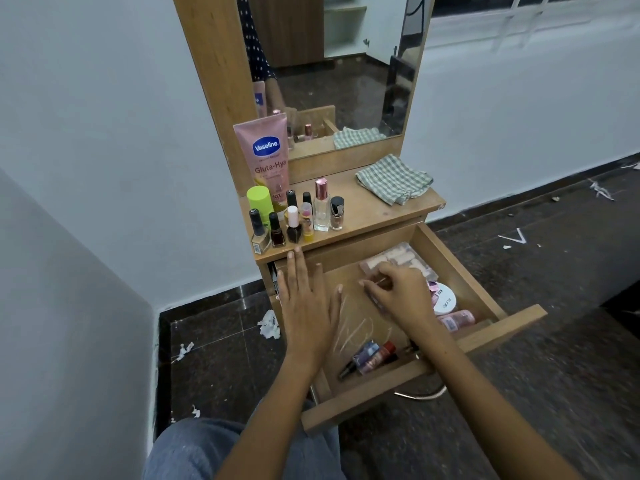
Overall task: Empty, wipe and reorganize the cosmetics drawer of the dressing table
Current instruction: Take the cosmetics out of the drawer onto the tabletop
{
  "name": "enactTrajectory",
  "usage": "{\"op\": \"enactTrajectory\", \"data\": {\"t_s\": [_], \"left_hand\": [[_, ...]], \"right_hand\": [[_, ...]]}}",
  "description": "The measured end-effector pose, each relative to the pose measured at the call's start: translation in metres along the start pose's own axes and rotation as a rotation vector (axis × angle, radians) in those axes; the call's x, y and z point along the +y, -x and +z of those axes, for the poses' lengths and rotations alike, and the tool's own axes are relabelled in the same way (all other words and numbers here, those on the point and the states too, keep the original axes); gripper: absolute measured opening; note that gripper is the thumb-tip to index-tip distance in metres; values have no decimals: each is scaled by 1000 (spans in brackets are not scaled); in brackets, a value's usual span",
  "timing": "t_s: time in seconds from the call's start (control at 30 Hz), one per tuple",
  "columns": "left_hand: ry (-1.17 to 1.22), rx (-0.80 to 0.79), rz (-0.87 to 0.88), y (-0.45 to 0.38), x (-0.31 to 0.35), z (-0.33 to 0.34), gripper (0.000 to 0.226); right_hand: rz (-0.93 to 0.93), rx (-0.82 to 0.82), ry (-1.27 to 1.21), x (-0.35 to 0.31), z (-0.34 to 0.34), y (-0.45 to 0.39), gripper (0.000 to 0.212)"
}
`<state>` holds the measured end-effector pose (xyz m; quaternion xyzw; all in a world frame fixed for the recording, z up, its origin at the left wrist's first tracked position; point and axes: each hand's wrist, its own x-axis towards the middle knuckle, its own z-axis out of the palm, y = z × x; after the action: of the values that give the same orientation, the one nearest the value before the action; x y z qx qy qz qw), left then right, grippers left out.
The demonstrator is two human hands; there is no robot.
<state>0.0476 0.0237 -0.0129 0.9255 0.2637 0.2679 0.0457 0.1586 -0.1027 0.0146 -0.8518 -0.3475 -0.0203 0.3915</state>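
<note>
I had the drawer [481, 271] pulled fully out under the dressing table top [374, 209], my left hand [304, 306] flat with fingers spread over its left side, and my right hand [398, 296] pinching something thin and light, perhaps a small stick, though I could not tell what. The tubes [372, 356], white jar [445, 299] and pink bottle [457, 320] left inside looked light, hard and smooth, best gripped round their middles. The drawer walls hemmed my hands in, while open room lay on the top between the nail polish bottles [294, 223] and checked cloth [394, 180].
</note>
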Motion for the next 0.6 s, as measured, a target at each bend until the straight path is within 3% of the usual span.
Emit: {"op": "enactTrajectory", "data": {"t_s": [0.1, 0.23, 0.43, 0.6], "left_hand": [[2, -87, 202, 2, 1, -5, 40], [-39, -414, 414, 3, 5, -16, 44], [-309, -587, 459, 14, 16, -17, 21], [-315, -656, 456, 11, 21, -15, 23]], "right_hand": [[43, -92, 55, 4, 2, 8, 9], [100, -162, 14, 4, 11, 2, 8], [138, -212, -21, 7, 15, -2, 8], [159, -273, -64, 7, 14, -2, 9]]}}
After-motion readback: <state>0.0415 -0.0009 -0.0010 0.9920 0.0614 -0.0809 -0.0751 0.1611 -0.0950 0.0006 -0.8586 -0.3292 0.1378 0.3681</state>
